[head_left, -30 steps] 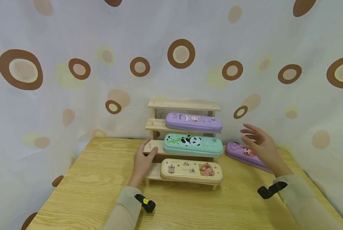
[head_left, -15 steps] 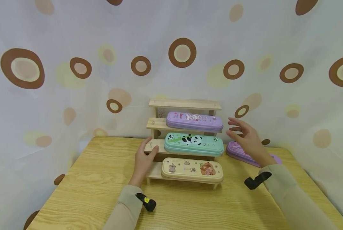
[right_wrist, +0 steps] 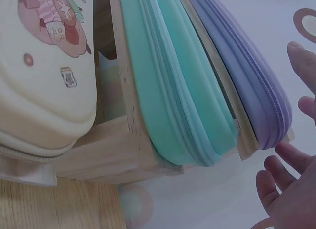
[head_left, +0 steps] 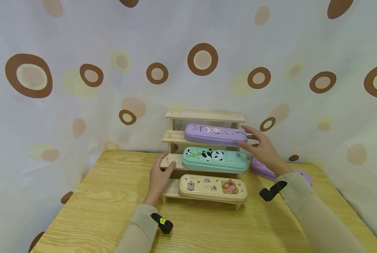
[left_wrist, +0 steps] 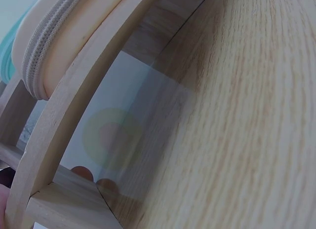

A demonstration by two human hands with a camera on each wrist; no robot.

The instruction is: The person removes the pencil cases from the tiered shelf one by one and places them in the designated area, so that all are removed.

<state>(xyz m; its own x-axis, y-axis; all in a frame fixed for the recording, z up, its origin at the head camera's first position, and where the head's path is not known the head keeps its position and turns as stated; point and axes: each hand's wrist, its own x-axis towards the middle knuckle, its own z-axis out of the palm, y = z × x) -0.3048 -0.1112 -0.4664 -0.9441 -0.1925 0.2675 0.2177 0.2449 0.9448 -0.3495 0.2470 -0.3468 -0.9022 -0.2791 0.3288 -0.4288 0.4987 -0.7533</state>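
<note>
My left hand (head_left: 158, 181) grips the left end of the wooden stepped rack (head_left: 204, 114), thumb at the front edge of a lower shelf. My right hand (head_left: 264, 151) has its fingers spread around the right end of the lavender case (head_left: 215, 134); whether they touch it, I cannot tell. In the right wrist view that hand (right_wrist: 291, 189) is beside the end of the lavender case (right_wrist: 252, 76). A mint panda case (head_left: 215, 159) lies one shelf lower, and a cream case (head_left: 212, 188) on the lowest shelf.
A purple case (head_left: 261, 168) lies on the wooden table (head_left: 112, 196) right of the rack, partly hidden by my right hand. The rack's top shelf holds no case. A patterned cloth (head_left: 175, 35) hangs behind the table.
My right hand has moved left from above the purple case to the right end of the lavender case. The left hand has stayed at the rack.
</note>
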